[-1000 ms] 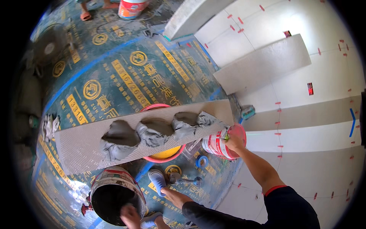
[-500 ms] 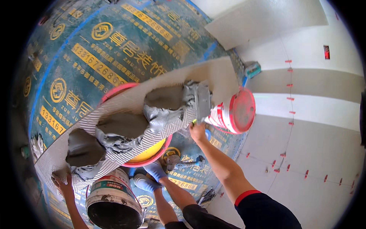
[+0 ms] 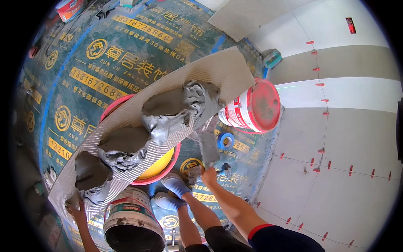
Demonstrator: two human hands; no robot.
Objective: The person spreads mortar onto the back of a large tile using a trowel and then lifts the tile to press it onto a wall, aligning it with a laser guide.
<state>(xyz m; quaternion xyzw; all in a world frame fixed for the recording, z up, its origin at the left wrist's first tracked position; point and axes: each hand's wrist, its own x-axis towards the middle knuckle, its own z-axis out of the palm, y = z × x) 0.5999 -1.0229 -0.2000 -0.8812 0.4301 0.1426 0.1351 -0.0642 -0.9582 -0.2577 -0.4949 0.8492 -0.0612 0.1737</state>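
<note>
A long tile [image 3: 235,63] slants across the view, its face combed with ridged grey mortar [image 3: 124,140] that lies in several thick mounds. My left hand [image 3: 77,211] grips the tile's near left end, fingers at its edge. In my right hand [image 3: 208,176] is a grey-smeared trowel [image 3: 208,147], held off the tile's near edge with its flat blade pointing away from me. Beneath the tile shows a red-rimmed basin [image 3: 175,157] with a yellow inside, partly covered by it.
An open, mortar-stained bucket [image 3: 132,206] stands near my feet. A white bucket with a red lid [image 3: 263,105] is beside the tile's far end. Blue tape [image 3: 226,141] and a grey tool [image 3: 193,174] lie on the green floor sheeting. The tiled wall [image 3: 357,138] carries red clips.
My right hand has drawn the trowel back off the mortar at the tile's far end, toward me. My left hand still holds the near end. The whole view has shifted somewhat.
</note>
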